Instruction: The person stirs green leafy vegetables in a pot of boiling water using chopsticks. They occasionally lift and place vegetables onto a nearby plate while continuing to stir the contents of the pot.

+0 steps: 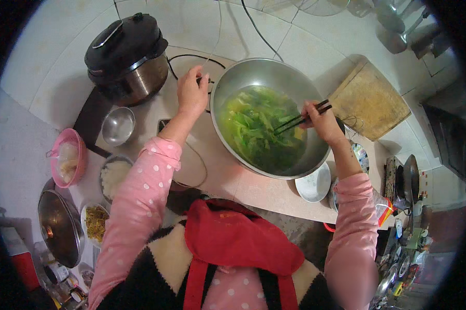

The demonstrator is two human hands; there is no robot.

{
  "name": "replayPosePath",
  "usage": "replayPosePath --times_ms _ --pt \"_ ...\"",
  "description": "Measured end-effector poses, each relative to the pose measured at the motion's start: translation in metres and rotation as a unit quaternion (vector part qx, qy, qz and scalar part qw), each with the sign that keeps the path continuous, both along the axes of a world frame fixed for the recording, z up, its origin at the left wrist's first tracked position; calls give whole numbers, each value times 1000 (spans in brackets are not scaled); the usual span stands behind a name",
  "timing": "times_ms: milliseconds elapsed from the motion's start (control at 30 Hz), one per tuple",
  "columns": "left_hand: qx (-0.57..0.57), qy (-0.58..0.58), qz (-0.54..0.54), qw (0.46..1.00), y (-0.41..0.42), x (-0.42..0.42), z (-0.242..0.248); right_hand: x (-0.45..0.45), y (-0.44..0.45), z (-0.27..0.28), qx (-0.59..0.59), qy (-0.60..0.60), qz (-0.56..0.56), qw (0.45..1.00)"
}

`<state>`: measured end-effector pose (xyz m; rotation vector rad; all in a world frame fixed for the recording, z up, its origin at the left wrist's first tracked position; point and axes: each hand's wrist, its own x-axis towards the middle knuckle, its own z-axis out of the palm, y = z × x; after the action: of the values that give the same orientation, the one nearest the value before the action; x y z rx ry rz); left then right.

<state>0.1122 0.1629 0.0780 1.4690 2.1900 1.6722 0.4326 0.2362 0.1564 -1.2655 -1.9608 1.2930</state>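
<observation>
A large round metal pan stands on the counter with green leafy vegetables in liquid. My right hand is closed around a pair of dark chopsticks, whose tips are in the greens. On the pan's left, my left hand is raised with its fingers bent near a small dark part and a thin pale cord; whether it grips either I cannot tell. A white bowl sits beside the pan's lower right rim.
A pressure cooker and a small metal bowl stand at left, near a pink basket, a bowl of white food and a glass lid. A wooden cutting board leans on the wall at right. Cords run behind the pan.
</observation>
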Motion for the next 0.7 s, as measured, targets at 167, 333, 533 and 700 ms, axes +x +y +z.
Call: replayPosePath --times_ms 167,333,533,700 --pt "-15 -5 7 1000 2 0 -1 4 -4 25 45 60 -35 997" --pt "-5 -3 2 1000 3 1 -2 -3 -5 28 11 107 -69 992" --pt "-5 2 1 1000 0 3 2 -12 3 17 -22 152 -92 984" --pt "-4 -10 -6 1000 0 0 -1 -15 6 2 -19 145 -82 986"
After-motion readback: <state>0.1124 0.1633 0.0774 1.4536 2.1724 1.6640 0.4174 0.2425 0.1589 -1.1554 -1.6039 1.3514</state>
